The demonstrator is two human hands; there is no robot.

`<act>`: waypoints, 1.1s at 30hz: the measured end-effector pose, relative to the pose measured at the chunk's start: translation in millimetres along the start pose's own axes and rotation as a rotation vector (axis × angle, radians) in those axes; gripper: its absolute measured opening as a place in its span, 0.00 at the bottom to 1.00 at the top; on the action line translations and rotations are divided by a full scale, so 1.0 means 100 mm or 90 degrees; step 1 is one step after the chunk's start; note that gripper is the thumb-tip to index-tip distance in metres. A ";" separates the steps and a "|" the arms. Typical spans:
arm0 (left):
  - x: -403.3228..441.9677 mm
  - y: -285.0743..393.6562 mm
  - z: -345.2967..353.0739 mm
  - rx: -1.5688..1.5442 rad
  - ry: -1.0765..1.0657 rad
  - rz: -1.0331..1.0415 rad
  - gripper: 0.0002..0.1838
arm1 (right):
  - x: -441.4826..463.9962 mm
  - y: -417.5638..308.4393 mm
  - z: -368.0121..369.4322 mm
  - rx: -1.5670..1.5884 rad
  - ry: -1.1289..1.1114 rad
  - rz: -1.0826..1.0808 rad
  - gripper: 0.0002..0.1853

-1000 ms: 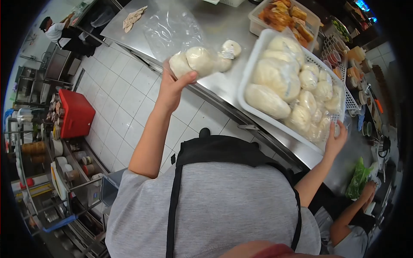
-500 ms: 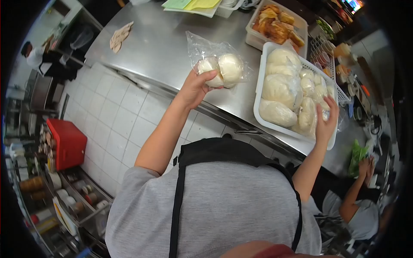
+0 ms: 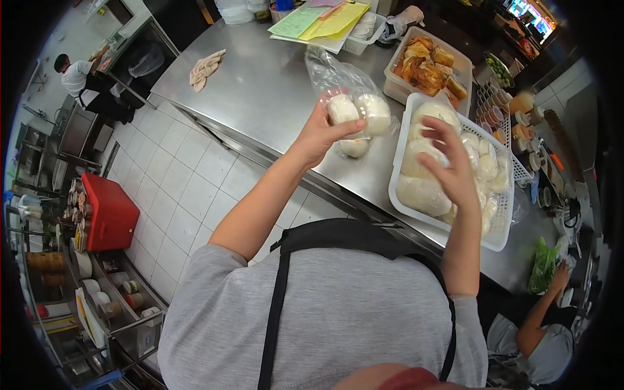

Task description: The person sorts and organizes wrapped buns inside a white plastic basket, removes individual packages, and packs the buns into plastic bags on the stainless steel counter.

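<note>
My left hand (image 3: 318, 136) is closed round a clear plastic bag (image 3: 325, 68) over the steel counter. Several white, round, dough-like balls (image 3: 374, 116) show inside the bag, one hanging lower, under my thumb. My right hand (image 3: 454, 166) is raised with fingers apart and nothing in it, over a white plastic basket (image 3: 398, 188). Large white bagged lumps (image 3: 422, 195) fill the basket's left side, and smaller bagged balls (image 3: 486, 166) lie on its right. My right hand and forearm hide part of the contents.
A tub of browned food (image 3: 426, 71) stands behind the basket. Coloured papers (image 3: 318, 23) and a crumpled cloth (image 3: 207, 70) lie on the steel counter (image 3: 260, 84). A co-worker (image 3: 533, 344) handles greens at right; another person (image 3: 81, 81) stands far left. A red box (image 3: 110, 211) sits left.
My right hand has left the smaller bagged balls in the basket and moved left and up, over the large lumps. My left hand still holds the bag, now with a third ball showing lower.
</note>
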State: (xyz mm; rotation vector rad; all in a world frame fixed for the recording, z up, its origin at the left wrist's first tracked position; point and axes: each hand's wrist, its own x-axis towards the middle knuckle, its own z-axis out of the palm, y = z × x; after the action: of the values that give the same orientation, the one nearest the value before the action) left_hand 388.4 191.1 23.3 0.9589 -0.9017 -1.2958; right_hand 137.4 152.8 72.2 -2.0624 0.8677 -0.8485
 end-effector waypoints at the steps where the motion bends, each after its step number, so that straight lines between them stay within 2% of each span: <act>1: 0.03 -0.06 0.03 0.003 0.003 0.001 0.45 | 0.10 -0.06 0.10 -0.018 -0.061 -0.047 0.32; 3: 0.09 -0.22 0.07 0.137 0.046 0.176 0.48 | 0.24 -0.07 0.36 0.058 -0.070 -0.044 0.34; 4: 0.03 -0.16 0.15 0.142 0.050 0.177 0.48 | 0.31 -0.03 0.45 0.129 -0.076 -0.039 0.36; 5: -0.09 -0.10 0.26 0.272 0.027 0.222 0.47 | 0.40 0.05 0.52 0.133 -0.078 -0.041 0.36; 6: -0.20 -0.08 0.35 0.401 0.005 0.265 0.47 | 0.49 0.15 0.57 0.197 -0.028 0.029 0.35; 7: -0.24 -0.12 0.38 0.378 -0.055 0.292 0.46 | 0.57 0.21 0.58 0.259 0.019 0.100 0.34; 8: -0.25 -0.11 0.38 0.380 -0.050 0.294 0.46 | 0.63 0.25 0.55 0.261 0.015 0.096 0.34; 10: -0.26 -0.07 0.35 0.274 -0.083 0.214 0.43 | 0.72 0.35 0.43 0.481 -0.088 0.255 0.28; 11: -0.20 -0.09 0.27 0.161 -0.031 0.202 0.40 | 0.75 0.35 0.39 0.543 -0.095 0.281 0.24; 12: -0.13 -0.09 0.16 0.161 -0.030 0.199 0.40 | 0.78 0.38 0.38 0.545 -0.095 0.284 0.24; 14: -0.01 -0.06 -0.04 0.236 0.173 0.189 0.38 | 0.84 0.43 0.37 0.627 -0.179 0.307 0.22; 15: 0.02 0.00 -0.07 0.193 0.171 0.158 0.35 | 0.89 0.41 0.39 0.625 -0.180 0.307 0.22; 16: 0.07 0.03 -0.15 0.191 0.173 0.159 0.35 | 0.95 0.37 0.42 0.660 -0.239 0.323 0.22; 17: 0.12 0.05 -0.25 0.117 0.097 0.073 0.33 | 1.01 0.35 0.48 0.693 -0.298 0.341 0.23; 18: 0.17 0.07 -0.35 0.043 0.018 -0.011 0.31 | 1.10 0.33 0.57 0.691 -0.299 0.342 0.23; 19: 0.22 0.09 -0.43 -0.020 -0.041 -0.031 0.29 | 1.20 0.33 0.68 0.627 -0.263 0.373 0.23; 21: 0.35 0.06 -0.66 -0.003 -0.042 -0.050 0.27 | 1.39 0.40 0.90 0.433 -0.199 0.379 0.24; 22: 0.42 0.03 -0.80 0.014 -0.041 -0.067 0.25 | 1.50 0.47 1.01 0.437 -0.187 0.383 0.24; 24: 0.55 -0.02 -1.14 0.008 -0.040 -0.095 0.24 | 1.74 0.56 1.22 0.245 -0.094 0.221 0.20; 25: 0.61 -0.03 -1.31 -0.004 -0.023 -0.107 0.23 | 1.87 0.55 1.29 0.243 -0.088 0.228 0.20; 27: 0.71 -0.03 -1.64 -0.018 -0.019 -0.149 0.23 | 2.11 0.53 1.45 0.111 -0.083 0.216 0.15; 29: 0.81 0.03 -1.93 -0.026 -0.019 -0.187 0.24 | 2.35 0.63 1.62 0.132 -0.098 0.259 0.14; 31: 0.94 0.09 -2.16 0.078 -0.009 -0.255 0.24 | 2.51 0.63 1.77 0.153 -0.116 0.300 0.11; 32: 1.01 0.08 -2.26 0.078 -0.020 -0.263 0.24 | 2.53 0.62 1.85 0.153 -0.107 0.310 0.11; 33: 1.12 0.06 -2.36 0.158 -0.070 -0.214 0.20 | 2.54 0.62 1.93 0.127 -0.100 0.296 0.09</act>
State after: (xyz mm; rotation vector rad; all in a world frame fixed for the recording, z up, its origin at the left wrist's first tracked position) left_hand 618.3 94.3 -53.5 1.2851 -1.0342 -1.5556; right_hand 408.9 -7.2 -5.4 -1.6349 1.0703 -0.4893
